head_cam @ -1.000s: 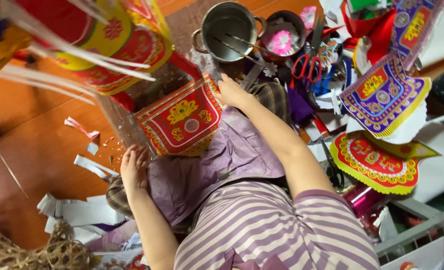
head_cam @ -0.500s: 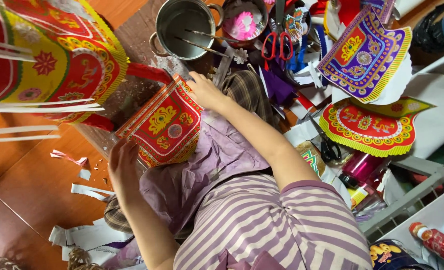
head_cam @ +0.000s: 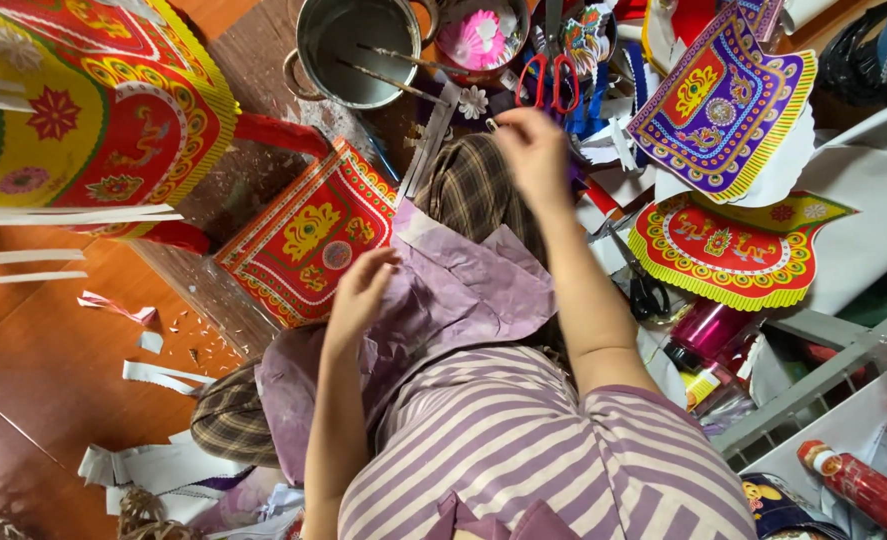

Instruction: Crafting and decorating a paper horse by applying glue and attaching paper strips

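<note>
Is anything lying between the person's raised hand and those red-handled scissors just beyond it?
Nothing visible stands between them. The right hand hovers over the plaid cloth, and the scissors lie just past its fingertips among paper scraps. The left hand rests apart, on the purple paper.

- One view only — a camera on the person's head, looking steeply down over the striped shirt (head_cam: 523,450) and lap.
- It faces forward past the knees to the floor, where a metal pot (head_cam: 348,50) and red-handled scissors (head_cam: 551,80) sit at the top edge.
- It is close — both forearms fill the middle, cut off below.
- No second view shares the scene.
</note>
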